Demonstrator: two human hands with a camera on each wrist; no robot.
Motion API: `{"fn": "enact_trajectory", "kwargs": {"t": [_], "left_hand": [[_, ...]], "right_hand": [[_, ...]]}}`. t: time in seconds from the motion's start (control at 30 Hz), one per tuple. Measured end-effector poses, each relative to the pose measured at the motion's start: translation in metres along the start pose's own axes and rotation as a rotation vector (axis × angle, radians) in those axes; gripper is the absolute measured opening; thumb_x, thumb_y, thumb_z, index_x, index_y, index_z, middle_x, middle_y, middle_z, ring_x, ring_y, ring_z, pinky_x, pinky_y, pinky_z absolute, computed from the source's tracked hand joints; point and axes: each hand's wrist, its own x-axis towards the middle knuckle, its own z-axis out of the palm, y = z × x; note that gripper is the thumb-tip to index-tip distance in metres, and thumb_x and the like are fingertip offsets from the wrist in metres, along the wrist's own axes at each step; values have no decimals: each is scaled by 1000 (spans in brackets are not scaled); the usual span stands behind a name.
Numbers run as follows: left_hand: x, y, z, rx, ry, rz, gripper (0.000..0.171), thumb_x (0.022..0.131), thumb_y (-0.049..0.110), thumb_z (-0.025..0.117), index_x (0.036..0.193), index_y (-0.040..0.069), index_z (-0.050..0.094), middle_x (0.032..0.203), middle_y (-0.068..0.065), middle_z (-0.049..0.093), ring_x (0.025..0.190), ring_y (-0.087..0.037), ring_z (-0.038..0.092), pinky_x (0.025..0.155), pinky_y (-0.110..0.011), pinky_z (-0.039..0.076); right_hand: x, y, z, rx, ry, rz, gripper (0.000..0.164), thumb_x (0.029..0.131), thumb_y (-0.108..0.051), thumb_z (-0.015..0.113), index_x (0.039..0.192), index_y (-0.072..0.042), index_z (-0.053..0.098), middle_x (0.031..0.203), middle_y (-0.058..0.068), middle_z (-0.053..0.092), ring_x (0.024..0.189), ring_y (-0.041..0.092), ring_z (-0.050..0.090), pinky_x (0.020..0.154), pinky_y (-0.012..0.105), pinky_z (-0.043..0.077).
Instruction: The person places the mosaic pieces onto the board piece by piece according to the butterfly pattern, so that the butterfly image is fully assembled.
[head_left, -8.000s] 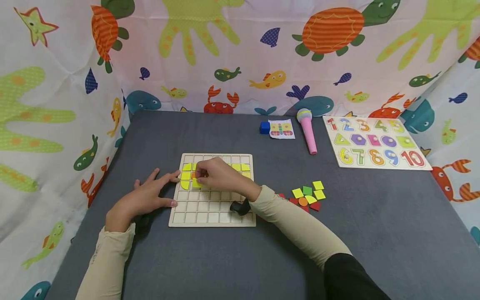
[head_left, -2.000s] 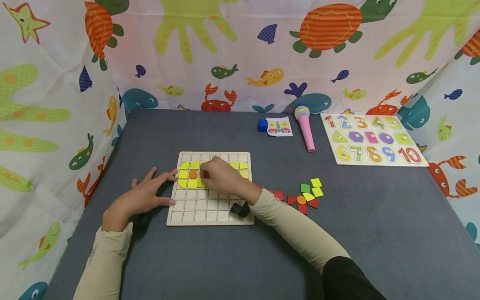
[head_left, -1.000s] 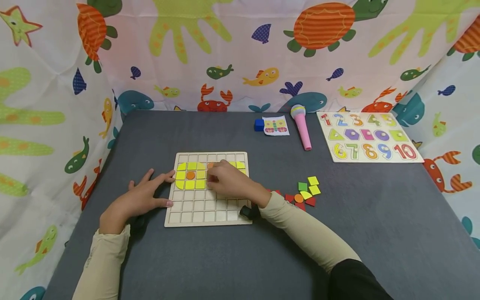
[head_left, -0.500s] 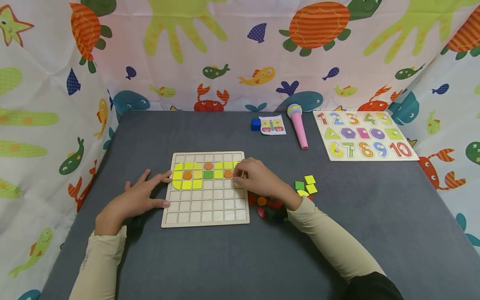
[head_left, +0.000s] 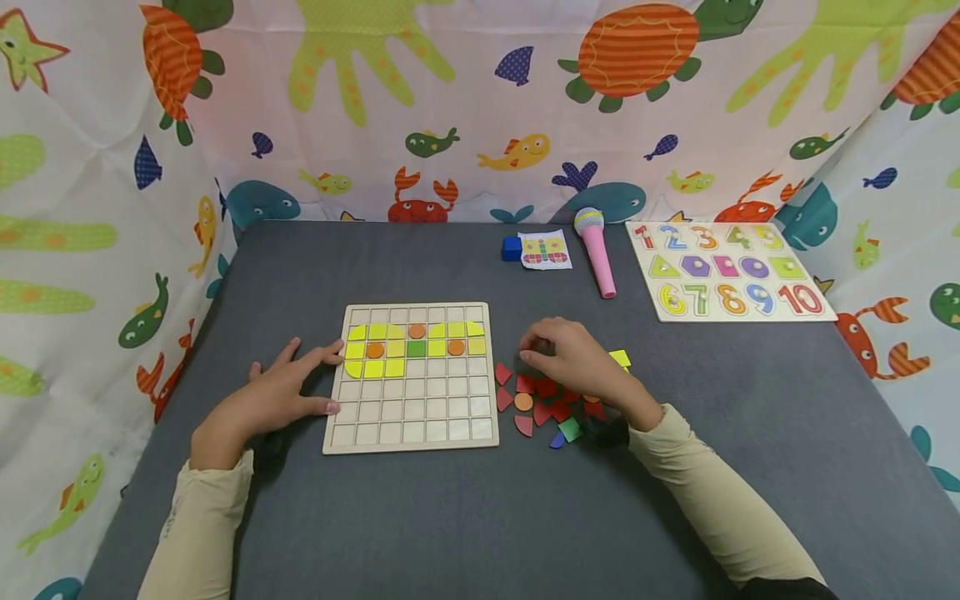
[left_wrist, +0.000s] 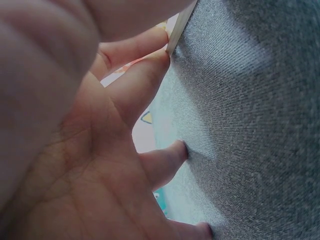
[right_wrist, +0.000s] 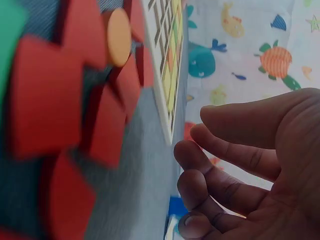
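A wooden grid board (head_left: 412,410) lies on the grey table, its upper rows filled with yellow tiles (head_left: 393,367), a green square (head_left: 416,349) and a few orange discs (head_left: 374,351). My left hand (head_left: 262,400) rests at the board's left edge, fingers spread and straight, thumb and fingertips touching the rim; the left wrist view shows the fingertips (left_wrist: 167,55) at that edge. To the right of the board my right hand (head_left: 573,360) hovers over a pile of red pieces (head_left: 543,412), fingers loosely bent and holding nothing. In the right wrist view a gap shows between thumb and fingers.
Beside the red pieces lie a green square (head_left: 570,429), a blue piece (head_left: 557,440) and an orange disc (head_left: 523,402). At the back stand a blue block (head_left: 512,248), a patterned card (head_left: 546,250), a pink microphone (head_left: 597,254) and a number board (head_left: 731,271).
More yellow tiles now sit on the board's left side. My right hand has moved from the board rightward to the loose pieces, its fingers parted. The left hand stays at the board's edge.
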Motion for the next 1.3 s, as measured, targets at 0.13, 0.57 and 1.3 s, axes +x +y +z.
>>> {"fn": "enact_trajectory", "kwargs": {"t": [0.13,0.57,1.3], "left_hand": [[0,-1,0,3,1,2,92,90,37,87,165,15,38,174,-24,22,158,-57,-9,106,-90,-10],[0,0,0,11,-3,-2,94,90,37,88,166,15,37,173,-25,23,158,-57,-8,106,-90,-10],[0,1,0,7,-6,1,89,91,36,87,164,16,40,174,-24,22,158,-57,-9,106,-90,-11]], "right_hand": [[-12,10,-9,-10,22,34,5,100,-9,75,103,-6,78,94,0,69,87,20,59,77,38,51],[-46,42,-36,-26,58,134,10,102,-7,73,110,-3,77,98,3,70,89,22,59,77,37,51],[-63,55,-46,-98,-79,137,15,94,-3,79,104,-3,68,98,7,63,95,29,53,78,42,45]]}}
